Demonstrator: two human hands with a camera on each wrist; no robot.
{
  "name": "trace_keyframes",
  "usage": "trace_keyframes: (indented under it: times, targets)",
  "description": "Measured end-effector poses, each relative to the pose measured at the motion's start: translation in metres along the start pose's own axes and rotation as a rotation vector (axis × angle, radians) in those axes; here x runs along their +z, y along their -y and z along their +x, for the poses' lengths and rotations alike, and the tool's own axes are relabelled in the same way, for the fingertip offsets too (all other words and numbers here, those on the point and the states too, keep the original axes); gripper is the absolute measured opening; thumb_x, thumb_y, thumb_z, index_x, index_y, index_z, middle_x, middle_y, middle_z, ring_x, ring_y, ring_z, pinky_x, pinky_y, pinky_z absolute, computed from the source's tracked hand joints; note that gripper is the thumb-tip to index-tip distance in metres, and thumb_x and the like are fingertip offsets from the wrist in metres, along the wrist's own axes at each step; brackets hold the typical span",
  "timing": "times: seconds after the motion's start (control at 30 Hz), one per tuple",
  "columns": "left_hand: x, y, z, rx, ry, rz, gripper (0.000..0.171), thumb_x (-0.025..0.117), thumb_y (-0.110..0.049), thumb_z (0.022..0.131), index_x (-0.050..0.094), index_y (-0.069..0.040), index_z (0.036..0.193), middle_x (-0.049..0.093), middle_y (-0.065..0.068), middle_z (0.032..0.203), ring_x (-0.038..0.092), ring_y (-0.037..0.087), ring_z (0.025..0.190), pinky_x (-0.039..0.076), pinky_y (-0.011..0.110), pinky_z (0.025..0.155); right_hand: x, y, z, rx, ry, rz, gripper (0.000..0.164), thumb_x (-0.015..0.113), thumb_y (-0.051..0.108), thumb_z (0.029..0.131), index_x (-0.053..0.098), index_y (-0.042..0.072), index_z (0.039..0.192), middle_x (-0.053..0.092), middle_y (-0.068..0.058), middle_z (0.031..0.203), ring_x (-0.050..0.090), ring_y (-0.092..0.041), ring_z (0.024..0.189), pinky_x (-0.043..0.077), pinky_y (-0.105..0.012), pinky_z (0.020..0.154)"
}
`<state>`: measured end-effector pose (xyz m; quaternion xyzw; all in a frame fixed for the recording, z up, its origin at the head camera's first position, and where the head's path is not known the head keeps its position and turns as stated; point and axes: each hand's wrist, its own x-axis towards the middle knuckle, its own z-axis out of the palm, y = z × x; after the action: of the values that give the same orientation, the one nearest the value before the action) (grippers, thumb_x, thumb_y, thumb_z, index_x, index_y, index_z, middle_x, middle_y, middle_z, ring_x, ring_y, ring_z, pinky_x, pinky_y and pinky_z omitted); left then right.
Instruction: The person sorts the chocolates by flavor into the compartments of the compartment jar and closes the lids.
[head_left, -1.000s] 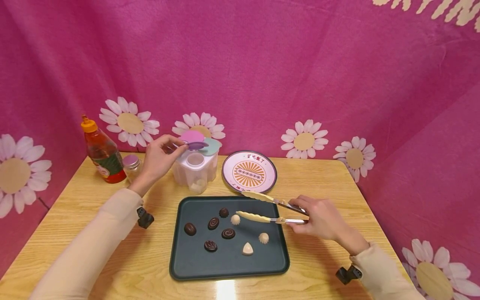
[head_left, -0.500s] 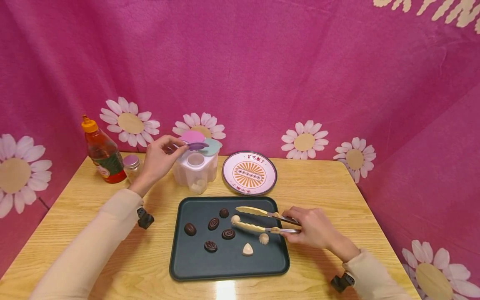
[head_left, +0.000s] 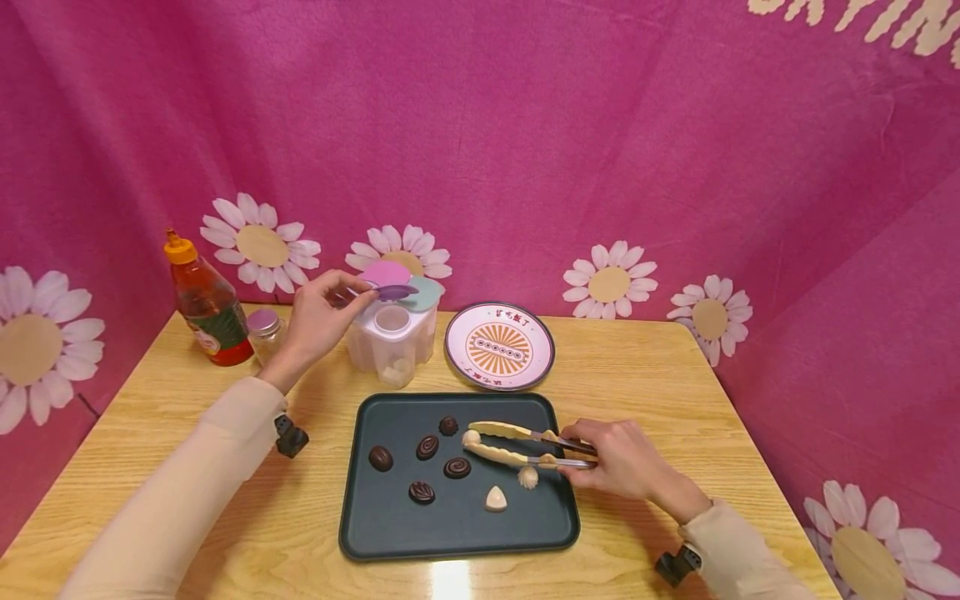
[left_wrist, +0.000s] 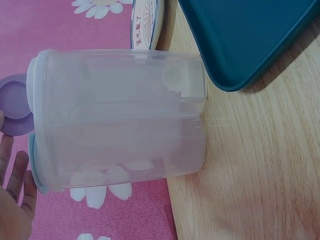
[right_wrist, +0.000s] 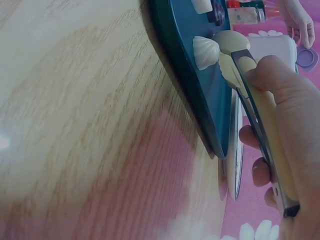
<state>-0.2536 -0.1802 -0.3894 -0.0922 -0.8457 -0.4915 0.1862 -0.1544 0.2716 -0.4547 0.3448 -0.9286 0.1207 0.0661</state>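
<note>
My left hand (head_left: pixel 318 312) pinches a purple flip lid (left_wrist: pixel 17 102), keeping it raised over one round opening of a clear plastic container (left_wrist: pixel 115 120). Pale pieces show at the bottom of the compartment under that opening. My right hand (head_left: pixel 618 457) grips tongs (head_left: pixel 501 455) with cream tips and metal arms. Their two tips lie either side of a small pale swirl chocolate (head_left: pixel 471 437) on the dark tray (head_left: pixel 405 533). Beneath the tongs is a second pale ridged chocolate (right_wrist: pixel 206 52), and a white triangular one (head_left: pixel 496 498) sits closer to the front.
Several dark chocolates (head_left: pixel 457 467) are spread over the tray's left and middle. Behind it, a patterned plate (head_left: pixel 499 346) stands right of the container. A red sauce bottle (head_left: pixel 210 312) and a small jar (head_left: pixel 266 333) with a purple cap stand at back left.
My right hand has brought the tongs down and left from above the tray to the pale swirl chocolate, and the tips have drawn closer together. My left hand stays at the lid.
</note>
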Motion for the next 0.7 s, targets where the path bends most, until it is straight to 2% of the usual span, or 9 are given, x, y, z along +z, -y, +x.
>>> trace_keyframes:
  times: [0.37, 0.53, 0.7]
  targets:
    - [0.000, 0.001, -0.001, -0.005, -0.003, 0.001, 0.025, 0.075, -0.026, 0.099, 0.074, -0.007, 0.114, 0.074, 0.012, 0.112, 0.059, 0.018, 0.095, 0.048, 0.025, 0.088, -0.009, -0.002, 0.005, -0.017, -0.048, 0.025, 0.035, 0.089, 0.035, 0.080, 0.076, 0.015, 0.105, 0.074, 0.005, 0.083, 0.051, 0.005, 0.065, 0.043, -0.016, 0.058]
    - [0.001, 0.001, -0.001, -0.006, -0.005, 0.003, 0.025, 0.075, -0.027, 0.099, 0.074, -0.007, 0.114, 0.074, 0.012, 0.112, 0.059, 0.018, 0.095, 0.049, 0.025, 0.087, -0.026, -0.003, 0.016, -0.020, -0.071, 0.025, 0.036, 0.090, 0.031, 0.079, 0.076, 0.014, 0.107, 0.074, 0.004, 0.083, 0.051, 0.003, 0.065, 0.043, -0.016, 0.058]
    - [0.001, 0.001, -0.001, -0.008, -0.006, 0.002, 0.026, 0.076, -0.028, 0.099, 0.073, -0.007, 0.114, 0.074, 0.012, 0.112, 0.059, 0.017, 0.095, 0.048, 0.024, 0.087, -0.041, 0.000, 0.034, -0.072, -0.154, 0.009, 0.039, 0.093, 0.030, 0.076, 0.076, 0.012, 0.106, 0.071, 0.005, 0.079, 0.052, -0.001, 0.062, 0.042, -0.017, 0.055]
